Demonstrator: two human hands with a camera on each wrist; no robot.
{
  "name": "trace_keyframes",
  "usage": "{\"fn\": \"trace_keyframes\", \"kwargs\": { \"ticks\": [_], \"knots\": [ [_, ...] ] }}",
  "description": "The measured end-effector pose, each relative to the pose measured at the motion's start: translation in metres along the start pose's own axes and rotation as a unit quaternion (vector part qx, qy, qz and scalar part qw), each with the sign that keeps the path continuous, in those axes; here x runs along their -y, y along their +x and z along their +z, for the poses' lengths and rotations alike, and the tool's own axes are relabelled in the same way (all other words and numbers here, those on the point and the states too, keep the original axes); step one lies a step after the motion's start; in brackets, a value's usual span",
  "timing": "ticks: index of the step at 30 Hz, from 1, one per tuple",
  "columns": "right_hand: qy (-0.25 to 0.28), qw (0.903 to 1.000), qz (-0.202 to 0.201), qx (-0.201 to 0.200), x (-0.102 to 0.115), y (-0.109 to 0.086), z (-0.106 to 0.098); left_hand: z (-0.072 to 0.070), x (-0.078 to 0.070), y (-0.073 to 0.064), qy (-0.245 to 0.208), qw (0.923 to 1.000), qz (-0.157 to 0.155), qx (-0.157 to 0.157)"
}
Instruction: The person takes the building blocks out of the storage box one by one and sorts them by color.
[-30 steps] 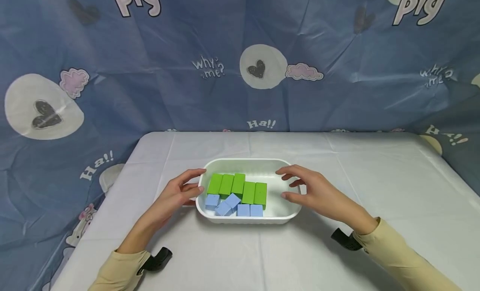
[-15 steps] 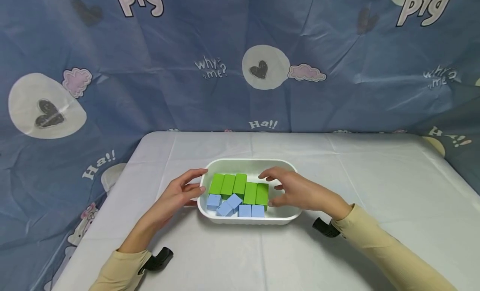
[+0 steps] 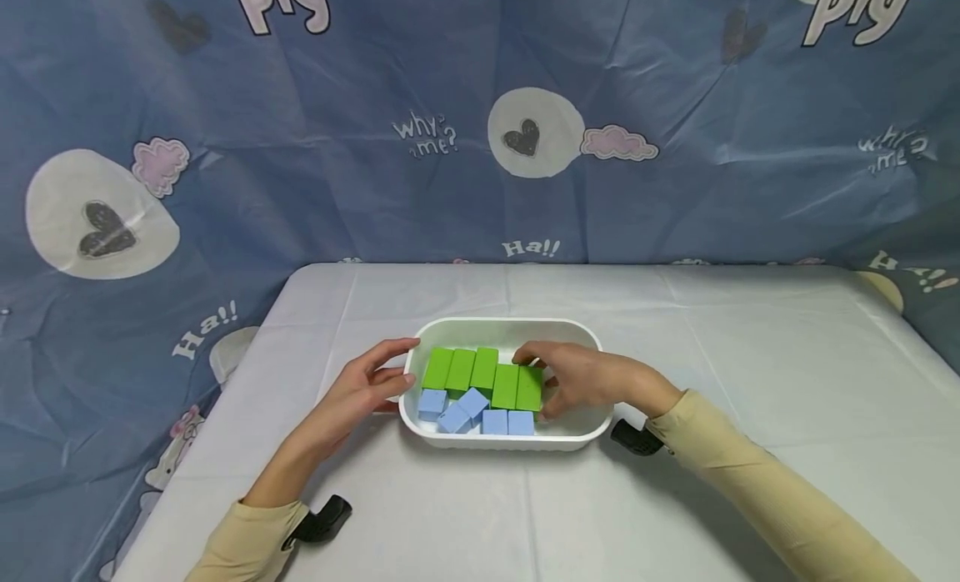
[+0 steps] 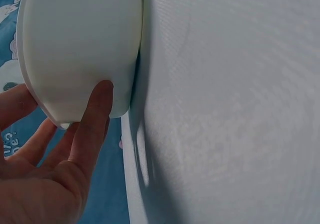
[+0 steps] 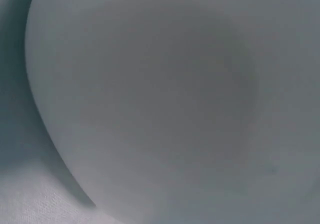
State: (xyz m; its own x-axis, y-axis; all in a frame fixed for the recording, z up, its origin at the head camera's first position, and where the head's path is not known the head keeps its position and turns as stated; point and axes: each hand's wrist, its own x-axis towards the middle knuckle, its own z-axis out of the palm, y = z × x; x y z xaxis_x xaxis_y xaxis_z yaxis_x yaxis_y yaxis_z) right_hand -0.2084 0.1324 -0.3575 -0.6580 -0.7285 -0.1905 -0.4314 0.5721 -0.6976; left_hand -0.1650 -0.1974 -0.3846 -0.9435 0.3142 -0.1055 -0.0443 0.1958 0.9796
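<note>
A white oblong tray (image 3: 577, 442) sits mid-table with several green blocks (image 3: 461, 369) standing side by side and several light blue blocks (image 3: 454, 418) along their near side. My left hand (image 3: 367, 382) holds the tray's left end, index finger and thumb at the rim. Seen from the left wrist, one finger (image 4: 95, 119) lies against the tray's outer wall (image 4: 82, 44). Reaching over the tray's right end, my right hand (image 3: 581, 378) has curled fingers at the far end of the rightmost green block (image 3: 529, 390) and its thumb at the near end. The right wrist view shows only the blurred tray wall (image 5: 150, 94).
A white cloth (image 3: 720, 332) covers the table. Behind it and along the left hangs a blue printed curtain (image 3: 420, 198). Black wrist cameras (image 3: 322, 519) sit at both sleeves. Inside the tray, bare floor shows to the right of the blocks.
My right hand has moved left and down, from the tray's right rim to the rightmost green block. The left hand stays at the tray's left end, and the blocks keep their arrangement.
</note>
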Motion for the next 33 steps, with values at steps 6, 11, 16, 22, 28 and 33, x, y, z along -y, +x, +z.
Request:
{"fn": "trace_keyframes", "kwargs": {
  "ticks": [6,11,16,22,28,33],
  "knots": [
    [-0.025,0.9995,0.011,-0.012,-0.002,0.0,0.002,0.001,-0.001,-0.001,0.001,1.0,0.0,-0.003],
    [0.045,0.9986,-0.002,-0.028,-0.003,-0.002,0.004,0.002,0.0,-0.001,-0.002,1.0,0.0,-0.002],
    [0.104,0.9932,-0.03,-0.044,-0.005,-0.002,0.005,0.002,0.0,-0.001,-0.002,1.0,0.002,-0.003],
    [0.127,0.9857,-0.078,-0.079,-0.008,-0.003,0.005,0.002,-0.001,0.0,0.003,1.0,0.003,-0.005],
    [0.135,0.9782,-0.102,-0.12,-0.011,-0.006,0.007,0.002,-0.001,0.001,0.006,1.0,0.003,-0.005],
    [0.17,0.9692,-0.108,-0.141,-0.01,-0.011,0.008,0.001,-0.001,0.0,0.003,1.0,0.0,-0.008]
  ]
}}
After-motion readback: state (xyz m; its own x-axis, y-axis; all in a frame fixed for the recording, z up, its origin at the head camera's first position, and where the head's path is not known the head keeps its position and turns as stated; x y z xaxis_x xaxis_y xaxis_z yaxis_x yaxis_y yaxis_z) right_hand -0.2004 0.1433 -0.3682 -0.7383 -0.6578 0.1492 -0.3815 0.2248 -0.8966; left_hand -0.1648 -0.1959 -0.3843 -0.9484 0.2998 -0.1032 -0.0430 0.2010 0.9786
